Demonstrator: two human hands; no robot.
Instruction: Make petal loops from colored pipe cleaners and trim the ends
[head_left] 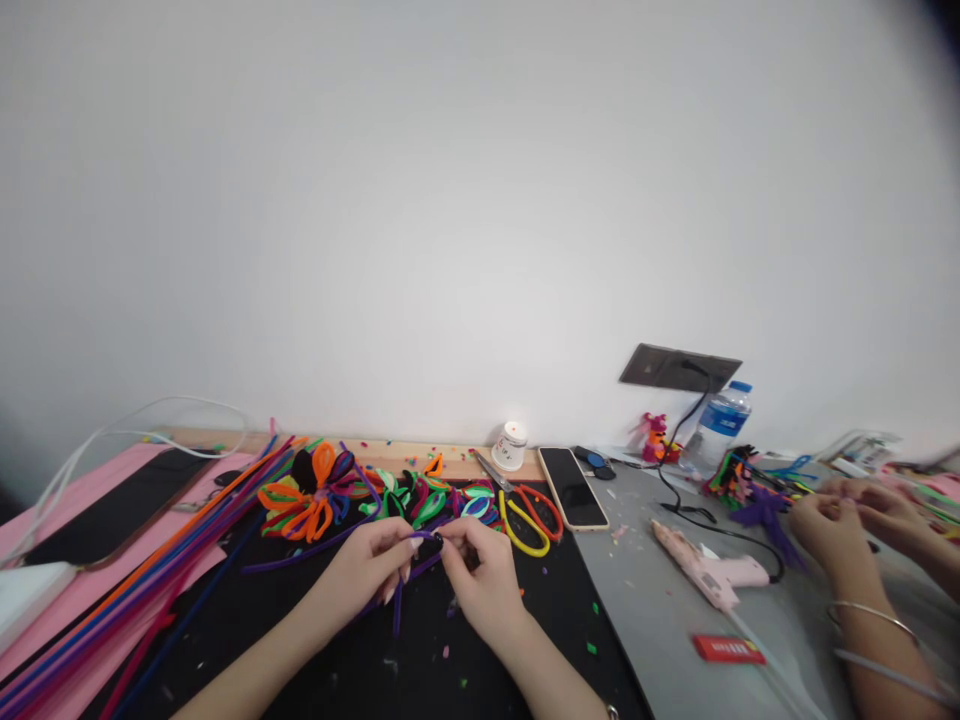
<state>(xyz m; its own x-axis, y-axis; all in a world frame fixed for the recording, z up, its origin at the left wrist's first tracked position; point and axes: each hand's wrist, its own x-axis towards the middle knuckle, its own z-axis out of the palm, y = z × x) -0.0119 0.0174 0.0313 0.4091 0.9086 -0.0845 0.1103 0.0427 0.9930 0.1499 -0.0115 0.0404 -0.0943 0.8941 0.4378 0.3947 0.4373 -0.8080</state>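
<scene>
Purple pipe cleaners (397, 612) run between my hands above the black mat, with their ends trailing down and off to the left. My left hand (369, 570) is closed, pinching a purple strand between thumb and fingertips. Close beside it, my right hand (481, 572) pinches the same purple piece near a small dark spot that I cannot make out. Just beyond my hands lie an orange pipe-cleaner flower (321, 490) and several green, white and purple looped shapes (420, 500). Scissors (529, 518) with yellow and orange handles rest to the right of these.
Loose long pipe cleaners (161, 560) lie at left beside a dark phone (120, 505). A paper cup (511, 446) and another phone (574, 488) stand behind. At right are a glue gun (709, 570), a bottle (718, 430), a red packet (727, 649) and another person's hands (840, 520).
</scene>
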